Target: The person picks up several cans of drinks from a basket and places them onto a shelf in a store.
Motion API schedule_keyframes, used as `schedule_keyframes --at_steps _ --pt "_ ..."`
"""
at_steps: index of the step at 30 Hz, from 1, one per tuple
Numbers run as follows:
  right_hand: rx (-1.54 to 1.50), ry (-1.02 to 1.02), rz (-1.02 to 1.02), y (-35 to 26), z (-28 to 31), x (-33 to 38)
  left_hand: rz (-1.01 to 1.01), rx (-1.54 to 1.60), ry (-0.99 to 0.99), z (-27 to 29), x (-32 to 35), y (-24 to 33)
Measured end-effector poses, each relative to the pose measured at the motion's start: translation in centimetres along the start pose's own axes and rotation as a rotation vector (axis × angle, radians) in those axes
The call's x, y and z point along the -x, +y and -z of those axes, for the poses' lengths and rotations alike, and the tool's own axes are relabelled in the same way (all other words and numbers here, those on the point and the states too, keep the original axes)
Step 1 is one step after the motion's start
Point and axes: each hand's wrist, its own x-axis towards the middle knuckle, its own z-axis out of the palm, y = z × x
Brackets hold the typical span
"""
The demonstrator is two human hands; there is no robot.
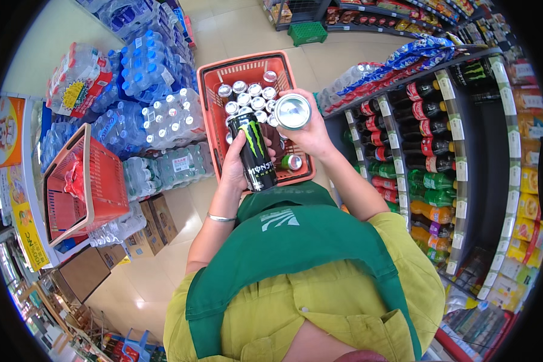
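My left hand (235, 164) grips a tall black drink can (254, 152) with green markings, held upright over the near end of an orange shopping basket (210, 96). My right hand (312, 134) holds a second can (292, 111) tilted so its silver end faces me. Several more cans (247, 95) stand packed in the basket on the floor, and one green can (292, 161) lies on its side near the basket's front corner.
Shelves of bottled soft drinks (422, 145) rise at my right. Shrink-wrapped packs of water bottles (163, 130) are stacked on the left, beside another orange basket (81, 187) and cardboard boxes (154, 223). A green crate (308, 33) sits far ahead.
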Motion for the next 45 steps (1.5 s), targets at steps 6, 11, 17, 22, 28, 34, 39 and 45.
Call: schedule_keyframes --at_steps 6,11,17,22,28,34,39,45 --pt "0.021 0.02 -0.02 -1.4 1.2 1.1 0.005 0.008 -0.102 -1.9 0.0 -0.7" --pt "0.086 0.066 0.027 -2.1 2.7 2.0 0.057 -0.017 -0.129 -2.9 -0.1 -1.8" --pt "0.079 0.105 0.048 -2.9 5.2 3.1 0.09 -0.033 -0.186 -4.5 -1.0 -3.1" --pt "0.437 0.213 0.249 -4.8 9.5 4.5 0.183 -0.078 -0.149 -7.7 -1.3 -4.4" --pt "0.88 0.281 0.143 -12.7 19.9 8.9 0.191 -0.114 -0.134 -10.1 -3.1 -6.9" --pt "1.394 0.657 -0.048 -16.7 32.3 11.7 0.297 -0.17 -0.149 -10.6 -5.3 -9.4" --pt "1.793 0.586 -0.233 -18.1 40.0 9.2 0.344 -0.197 -0.255 -11.5 -5.6 -10.6" --pt "1.723 0.67 0.031 -15.3 46.5 2.7 0.299 -0.229 -0.149 -12.5 -5.9 -11.9"
